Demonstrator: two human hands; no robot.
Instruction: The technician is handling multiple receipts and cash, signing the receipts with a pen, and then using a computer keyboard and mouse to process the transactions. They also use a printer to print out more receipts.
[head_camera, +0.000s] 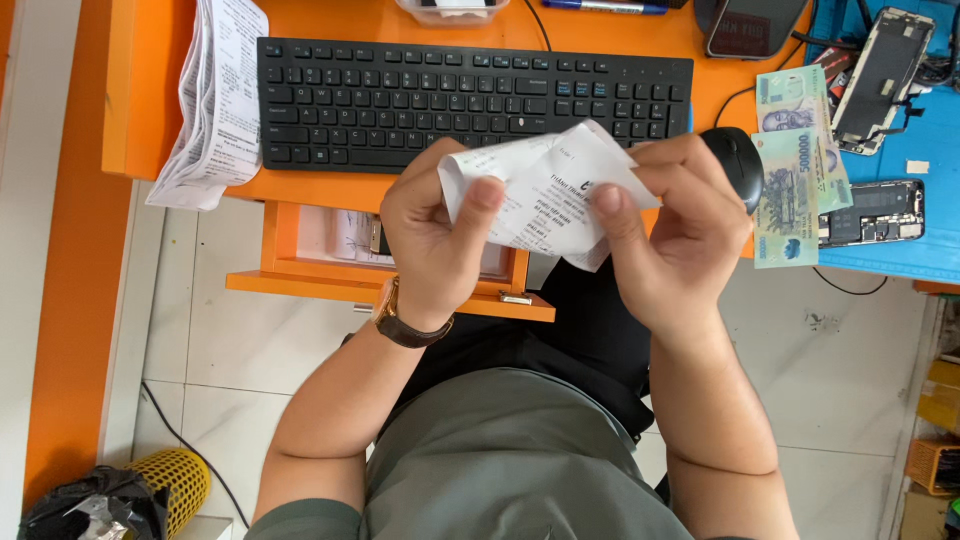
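A crumpled white paper receipt with printed lines is held up over the desk's front edge. My left hand pinches its left side, thumb on top; a brown-strapped wristwatch sits on that wrist. My right hand grips the receipt's right side with thumb and fingers. Both hands hover above an open orange drawer and my lap.
A black keyboard lies on the orange desk. Long receipts hang over the left edge. A black mouse, banknotes and opened phones on a blue mat sit right. A yellow bin stands on the floor.
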